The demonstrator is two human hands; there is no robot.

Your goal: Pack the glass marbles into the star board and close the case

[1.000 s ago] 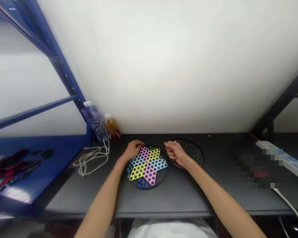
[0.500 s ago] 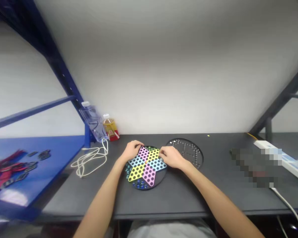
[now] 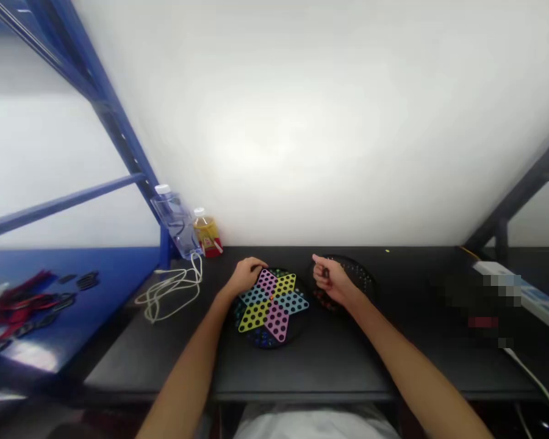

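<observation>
A star-shaped Chinese checkers board [image 3: 274, 306] in pink, yellow and light blue lies on a round black base. Blue marbles [image 3: 263, 338] and greenish ones sit in the base's gaps between the star's points. My left hand [image 3: 246, 275] is at the far left rim, its bent fingers gripping the edge beside a pink point. To the right, my right hand [image 3: 332, 279] hovers over a second round black tray [image 3: 369, 281], its fingers curled in tightly. Whatever is inside those fingers is hidden. Small reddish pieces show dimly below this hand.
A white cable [image 3: 174, 289] lies coiled at the left, in front of a clear bottle [image 3: 176, 222] and a yellow-red bottle [image 3: 208, 235]. Red and black straps [image 3: 25, 308] lie on the blue table. A power strip [image 3: 526, 289] and a blurred-out dark item are at the right.
My right hand has left the board's right side and moved right over the second tray, with its fingers curling in. My left hand stays at the board's edge.
</observation>
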